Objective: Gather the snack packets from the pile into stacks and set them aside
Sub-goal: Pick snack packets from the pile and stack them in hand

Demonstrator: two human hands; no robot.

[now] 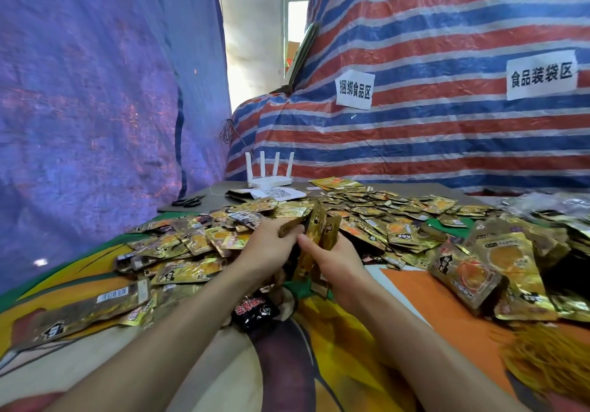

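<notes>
A wide pile of gold snack packets (pixel 367 216) covers the middle and back of the table. My left hand (pixel 271 245) grips a small stack of gold packets (pixel 295 223) at the front of the pile. My right hand (pixel 335 263) holds an upright bundle of packets (pixel 322 236) on edge, thumb pointing toward the left hand. The two hands almost touch. A tidy stack of gold packets (pixel 466 280) lies to the right of my right hand. A black packet (pixel 255 311) lies between my forearms.
A colourful printed cloth (pixel 415 290) covers the table. A white router (pixel 269 172), a QR-code sheet (pixel 276 192) and black scissors (pixel 188 201) sit at the back left. A heap of yellow rubber bands (pixel 549 367) lies front right. Tarpaulins hang all around.
</notes>
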